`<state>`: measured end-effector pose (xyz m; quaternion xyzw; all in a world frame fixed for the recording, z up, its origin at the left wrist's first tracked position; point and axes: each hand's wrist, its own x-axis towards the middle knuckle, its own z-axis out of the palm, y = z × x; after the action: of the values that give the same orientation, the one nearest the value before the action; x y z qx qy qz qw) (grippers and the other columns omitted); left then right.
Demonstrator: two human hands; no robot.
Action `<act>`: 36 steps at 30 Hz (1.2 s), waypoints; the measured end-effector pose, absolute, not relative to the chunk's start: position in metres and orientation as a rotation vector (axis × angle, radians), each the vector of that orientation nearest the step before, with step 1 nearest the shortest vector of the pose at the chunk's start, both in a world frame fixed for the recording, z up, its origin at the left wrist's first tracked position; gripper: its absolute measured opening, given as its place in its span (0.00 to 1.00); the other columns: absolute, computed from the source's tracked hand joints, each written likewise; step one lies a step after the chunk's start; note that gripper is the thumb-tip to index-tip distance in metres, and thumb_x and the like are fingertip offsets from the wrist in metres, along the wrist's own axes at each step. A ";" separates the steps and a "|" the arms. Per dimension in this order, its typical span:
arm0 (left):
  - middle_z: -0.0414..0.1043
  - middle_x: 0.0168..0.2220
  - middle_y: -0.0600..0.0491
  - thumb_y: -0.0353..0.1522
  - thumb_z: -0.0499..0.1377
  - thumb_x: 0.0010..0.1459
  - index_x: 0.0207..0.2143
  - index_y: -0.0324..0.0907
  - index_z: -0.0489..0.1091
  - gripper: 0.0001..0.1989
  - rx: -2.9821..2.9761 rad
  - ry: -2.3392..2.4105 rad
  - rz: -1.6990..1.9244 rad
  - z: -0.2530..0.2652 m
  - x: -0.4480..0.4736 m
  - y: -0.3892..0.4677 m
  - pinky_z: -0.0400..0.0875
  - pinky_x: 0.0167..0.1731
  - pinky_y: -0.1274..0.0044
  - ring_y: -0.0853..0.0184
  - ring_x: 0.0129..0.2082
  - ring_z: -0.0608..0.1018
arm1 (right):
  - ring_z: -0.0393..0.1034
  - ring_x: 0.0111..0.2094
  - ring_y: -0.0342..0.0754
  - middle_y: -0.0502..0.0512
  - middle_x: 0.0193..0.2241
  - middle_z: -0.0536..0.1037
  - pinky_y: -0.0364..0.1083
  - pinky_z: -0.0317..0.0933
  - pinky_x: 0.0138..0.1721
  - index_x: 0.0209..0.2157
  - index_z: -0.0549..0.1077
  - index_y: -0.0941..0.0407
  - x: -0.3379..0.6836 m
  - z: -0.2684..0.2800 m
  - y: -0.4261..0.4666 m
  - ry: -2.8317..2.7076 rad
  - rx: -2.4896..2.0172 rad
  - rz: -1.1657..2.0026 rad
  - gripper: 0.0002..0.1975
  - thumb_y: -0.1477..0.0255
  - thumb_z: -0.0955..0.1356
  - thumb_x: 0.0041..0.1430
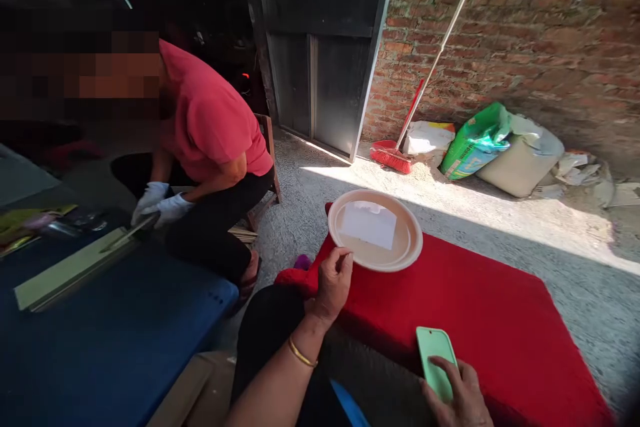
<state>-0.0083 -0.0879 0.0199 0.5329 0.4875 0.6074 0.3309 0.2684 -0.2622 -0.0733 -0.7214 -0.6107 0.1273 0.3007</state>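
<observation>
My right hand (460,395) grips a flat, pale-green rectangular case (434,343), not yet released, at the near edge of the red cloth-covered table (485,297). My left hand (333,285) curls beside a round beige plastic basin (417,237); whether it pinches anything, I cannot tell. A white rectangular sheet (369,223) already lies inside, so the work seems unfinished.

No wording was legible. Pale lettering marked a green sack (473,140) on the ground well beyond the right hand (457,390), but was too small and blurred to make out. A white sack (425,138), also well beyond that hand, showed an orange-yellow patch, any print on it unreadable.
</observation>
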 end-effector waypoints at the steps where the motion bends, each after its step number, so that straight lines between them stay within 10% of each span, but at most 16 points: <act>1: 0.74 0.26 0.55 0.39 0.56 0.63 0.37 0.42 0.74 0.11 1.347 1.270 1.581 0.020 -0.009 -0.087 0.69 0.27 0.80 0.71 0.25 0.74 | 0.74 0.39 0.58 0.57 0.41 0.71 0.54 0.71 0.39 0.42 0.75 0.46 0.250 -0.065 -0.254 -1.653 -1.918 0.357 0.15 0.56 0.68 0.55; 8: 0.70 0.24 0.58 0.39 0.56 0.61 0.36 0.42 0.73 0.11 1.271 1.282 1.574 0.015 -0.012 -0.078 0.66 0.25 0.81 0.72 0.23 0.70 | 0.70 0.41 0.50 0.53 0.42 0.68 0.46 0.66 0.41 0.42 0.75 0.50 0.121 -0.011 -0.203 -2.128 -1.682 0.833 0.19 0.76 0.70 0.45; 17: 0.69 0.22 0.58 0.40 0.56 0.60 0.35 0.41 0.73 0.12 1.275 1.267 1.561 0.018 -0.008 -0.082 0.67 0.23 0.81 0.73 0.22 0.71 | 0.70 0.42 0.54 0.53 0.41 0.68 0.50 0.66 0.42 0.41 0.73 0.50 0.208 -0.013 -0.201 -1.547 -1.953 0.642 0.14 0.63 0.68 0.52; 27: 0.72 0.21 0.56 0.46 0.56 0.56 0.34 0.42 0.73 0.17 1.388 1.292 1.450 0.005 0.005 -0.082 0.70 0.21 0.78 0.68 0.21 0.74 | 0.68 0.41 0.50 0.50 0.43 0.68 0.44 0.60 0.39 0.40 0.77 0.49 0.154 -0.010 -0.217 -1.955 -1.803 1.015 0.26 0.77 0.77 0.34; 36: 0.79 0.31 0.54 0.38 0.53 0.63 0.34 0.47 0.75 0.12 2.101 0.959 1.250 -0.047 0.053 -0.102 0.76 0.34 0.76 0.65 0.32 0.81 | 0.72 0.42 0.51 0.51 0.38 0.70 0.47 0.65 0.44 0.40 0.75 0.51 0.327 -0.014 -0.278 -1.127 -2.178 0.252 0.16 0.70 0.69 0.46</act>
<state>0.0526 -0.1024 -0.0470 0.7737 0.3530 0.4602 0.2551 0.3272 -0.2781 -0.0139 -0.8335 -0.4313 0.0963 0.3316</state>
